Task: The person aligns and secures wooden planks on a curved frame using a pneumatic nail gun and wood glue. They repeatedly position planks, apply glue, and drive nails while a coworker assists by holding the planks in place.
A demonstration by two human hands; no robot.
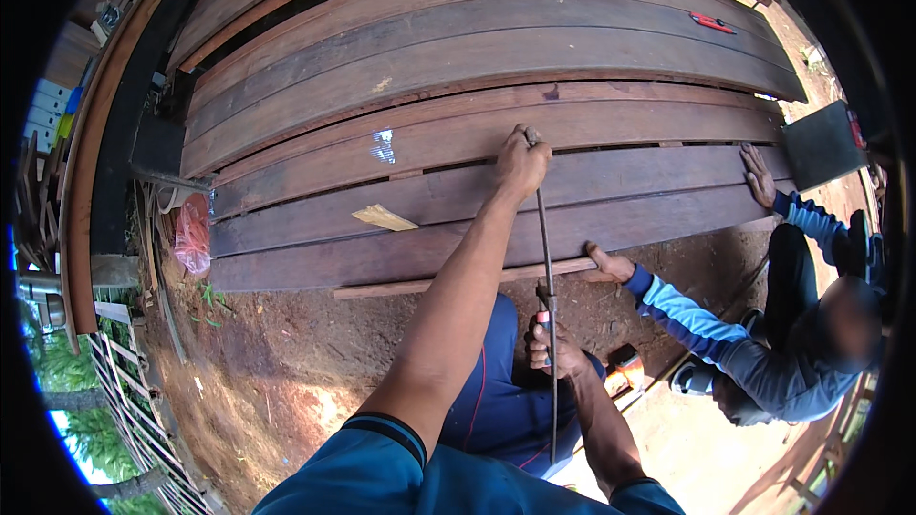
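Observation:
A long bar clamp point(547, 248) lies across the edge of the dark wooden planks point(668, 181), its bar running toward my body. My left hand point(523, 164) is closed around its far end, above the planks. Nearer to me, my right hand point(561, 351) grips the clamp's handle below the sliding jaw, where a red band shows. Along the near plank edge sits a thin wooden strip point(420, 286). A co-worker's hand point(611, 265) holds the strip's right end, and that person's other hand point(759, 176) rests flat on the planks.
More joined planks point(477, 33) lie beyond, with a red tool point(713, 23) on them. A light wood scrap point(385, 217) rests on the near planks. A pink plastic bag point(193, 236) hangs at the left end. The co-worker point(792, 353) crouches at right, near an orange tool point(626, 367).

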